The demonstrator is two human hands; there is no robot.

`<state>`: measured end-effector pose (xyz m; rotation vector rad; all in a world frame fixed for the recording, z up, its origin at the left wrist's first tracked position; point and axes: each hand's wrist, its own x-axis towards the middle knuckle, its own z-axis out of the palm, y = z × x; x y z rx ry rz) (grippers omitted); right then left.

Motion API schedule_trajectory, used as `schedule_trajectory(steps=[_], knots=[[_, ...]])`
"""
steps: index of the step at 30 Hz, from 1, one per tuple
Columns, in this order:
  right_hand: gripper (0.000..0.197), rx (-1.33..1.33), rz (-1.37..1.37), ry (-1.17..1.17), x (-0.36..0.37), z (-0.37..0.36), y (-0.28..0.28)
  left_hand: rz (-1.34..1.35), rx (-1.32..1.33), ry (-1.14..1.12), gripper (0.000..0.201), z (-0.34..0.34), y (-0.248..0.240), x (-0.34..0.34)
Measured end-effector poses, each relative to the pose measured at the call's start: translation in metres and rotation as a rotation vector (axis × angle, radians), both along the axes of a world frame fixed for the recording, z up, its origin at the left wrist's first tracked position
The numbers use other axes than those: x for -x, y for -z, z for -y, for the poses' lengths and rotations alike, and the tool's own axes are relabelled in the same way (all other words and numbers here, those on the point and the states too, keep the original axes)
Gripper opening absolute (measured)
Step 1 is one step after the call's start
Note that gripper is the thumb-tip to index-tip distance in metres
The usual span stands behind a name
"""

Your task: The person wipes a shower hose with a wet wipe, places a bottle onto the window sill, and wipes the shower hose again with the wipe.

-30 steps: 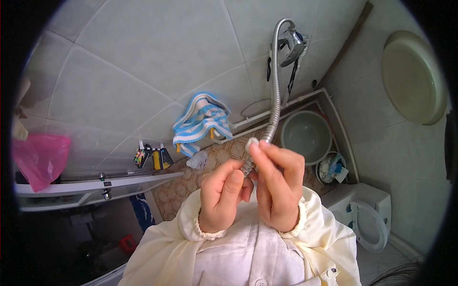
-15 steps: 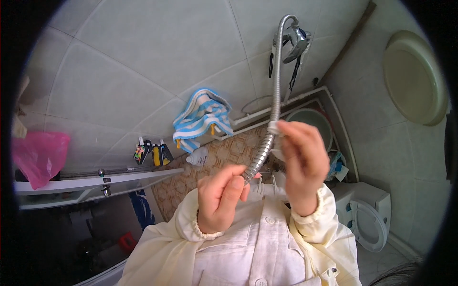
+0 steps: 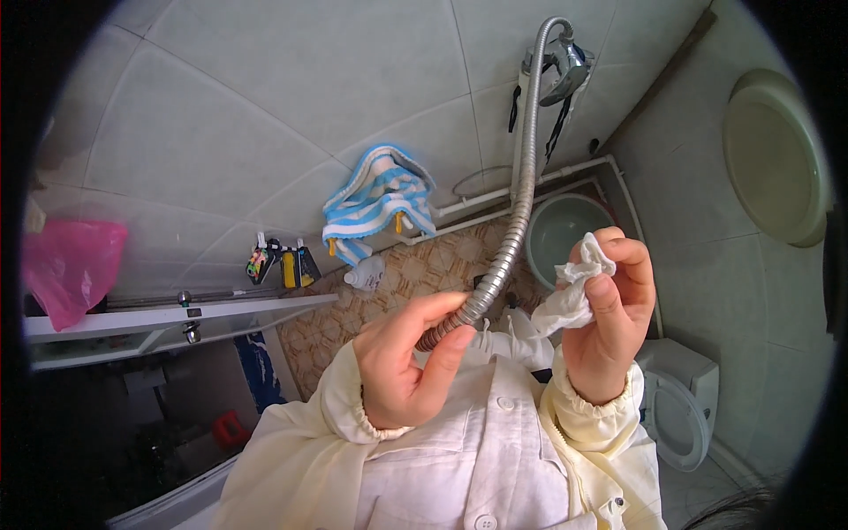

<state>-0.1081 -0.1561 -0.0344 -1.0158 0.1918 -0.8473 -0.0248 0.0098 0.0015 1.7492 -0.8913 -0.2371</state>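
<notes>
Tiled wall (image 3: pixel 265 71): pale grey, a blue-and-white striped cloth (image 3: pixel 380 199) hanging against it above the tan patterned floor (image 3: pixel 424 265).
Ribbed metal hose (image 3: pixel 517 234): curves down from the mixer tap (image 3: pixel 570 75) in front of the person, its lower stretch in the left hand (image 3: pixel 406 371).
Left grip: thumb and fingers curled about the hose, taking hold of it.
Right hand (image 3: pixel 611 327): apart from the hose, fingers bent, pinching a crumpled white wipe (image 3: pixel 568 299) against the thumb.
Round basin (image 3: pixel 565 216): on the floor, beyond the wipe.
</notes>
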Motion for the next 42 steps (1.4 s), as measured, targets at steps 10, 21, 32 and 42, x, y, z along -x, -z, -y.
schedule_trajectory(steps=[10,21,32,42], knots=[[0.021,0.857,-0.167,0.127,-0.015,-0.02,-0.022,0.155,-0.036,0.057,0.024,-0.003,-0.007,-0.001],[0.008,0.649,-0.273,-0.034,-0.035,-0.007,-0.018,0.369,0.015,0.038,0.029,0.007,-0.007,-0.005],[0.012,0.106,0.029,0.159,-0.013,-0.016,-0.023,0.101,0.045,0.044,0.026,0.009,-0.012,0.002],[0.032,0.576,-0.071,0.027,0.001,-0.014,-0.02,0.11,0.091,0.024,0.026,0.008,-0.011,0.001]])
